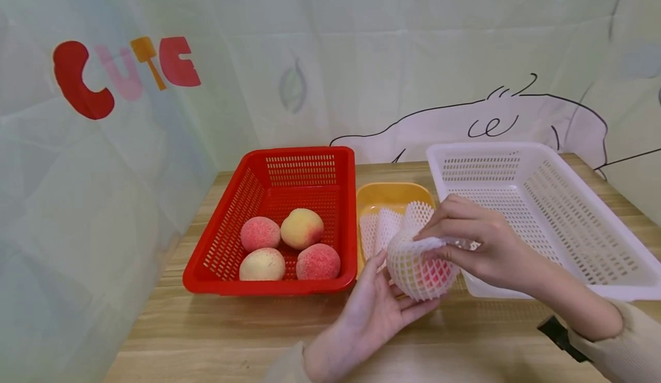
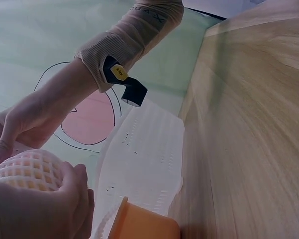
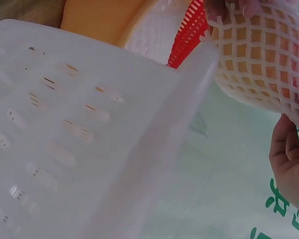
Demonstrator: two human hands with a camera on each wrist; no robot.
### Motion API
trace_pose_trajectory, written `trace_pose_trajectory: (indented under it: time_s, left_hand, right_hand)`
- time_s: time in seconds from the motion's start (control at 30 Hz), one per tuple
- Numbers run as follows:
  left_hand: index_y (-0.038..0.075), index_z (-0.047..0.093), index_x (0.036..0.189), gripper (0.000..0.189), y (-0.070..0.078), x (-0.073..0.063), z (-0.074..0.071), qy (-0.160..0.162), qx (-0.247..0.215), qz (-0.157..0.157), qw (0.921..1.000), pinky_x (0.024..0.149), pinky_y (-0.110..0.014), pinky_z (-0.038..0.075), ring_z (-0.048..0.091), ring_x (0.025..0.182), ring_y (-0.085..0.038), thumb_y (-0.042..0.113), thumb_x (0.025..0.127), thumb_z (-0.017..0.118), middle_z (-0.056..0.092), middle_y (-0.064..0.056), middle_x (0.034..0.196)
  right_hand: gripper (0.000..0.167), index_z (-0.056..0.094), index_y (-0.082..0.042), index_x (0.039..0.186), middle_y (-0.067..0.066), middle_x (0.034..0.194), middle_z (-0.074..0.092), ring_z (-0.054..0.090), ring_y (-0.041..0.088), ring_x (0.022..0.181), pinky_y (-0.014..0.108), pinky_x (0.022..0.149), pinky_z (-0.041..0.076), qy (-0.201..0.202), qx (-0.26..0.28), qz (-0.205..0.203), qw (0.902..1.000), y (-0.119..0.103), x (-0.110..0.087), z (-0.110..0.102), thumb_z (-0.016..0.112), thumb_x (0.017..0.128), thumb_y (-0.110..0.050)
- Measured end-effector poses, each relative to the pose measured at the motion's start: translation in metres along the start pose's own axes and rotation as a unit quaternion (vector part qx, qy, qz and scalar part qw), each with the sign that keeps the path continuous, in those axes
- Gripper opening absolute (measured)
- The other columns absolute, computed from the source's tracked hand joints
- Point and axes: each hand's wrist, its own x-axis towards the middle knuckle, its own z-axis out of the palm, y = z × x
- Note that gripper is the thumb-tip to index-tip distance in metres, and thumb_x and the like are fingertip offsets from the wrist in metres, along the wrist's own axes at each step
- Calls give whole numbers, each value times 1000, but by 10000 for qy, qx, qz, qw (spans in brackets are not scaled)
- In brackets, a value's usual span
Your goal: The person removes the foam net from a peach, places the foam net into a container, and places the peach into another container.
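Observation:
A peach sits inside a white foam net sleeve, in front of the yellow tray. My left hand cups the netted peach from below, its fingers curled round the lower side. With thumb and fingers, my right hand pinches the upper edge of the sleeve. The left wrist view shows the netted peach between both hands. In the right wrist view, fingertips press at the netting. More foam net sleeves lie in the yellow tray.
To the left stands a red basket holding several peaches. A white basket stands at the right, partly behind my right hand. All rest on a wooden table, with a printed cloth behind and at the left.

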Motion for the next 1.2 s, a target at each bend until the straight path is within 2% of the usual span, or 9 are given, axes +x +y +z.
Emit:
trace_pose_trajectory:
  time_s: [0.23, 0.47, 1.2]
  left_hand:
    - [18, 29, 148, 63, 1, 0, -1, 43, 174, -61, 9998, 113, -51, 34, 51, 127, -31, 55, 98, 29, 44, -14, 146]
    - [19, 31, 148, 64, -1, 0, -2, 52, 254, -173, 9995, 111, -53, 35, 52, 125, -33, 58, 96, 29, 45, -16, 145]
    - [16, 25, 151, 67, -1, 0, -3, -4, 340, -135, 9993, 114, -55, 29, 40, 137, -35, 57, 97, 23, 36, -17, 151]
  right_hand:
    - [22, 72, -7, 90, 3, 87, 66, 57, 8, 91, 12, 88, 45, 52, -3, 4, 10000, -3, 3, -1, 60, 92, -25]
    - [20, 73, -9, 93, 0, 90, 66, 56, 6, 91, 12, 84, 46, -101, -102, 124, 9998, -5, 5, -5, 61, 92, -25]
    - [16, 72, -8, 92, 1, 88, 66, 56, 5, 87, 12, 79, 46, 18, 73, 223, 9997, -5, 7, -6, 66, 89, -23]
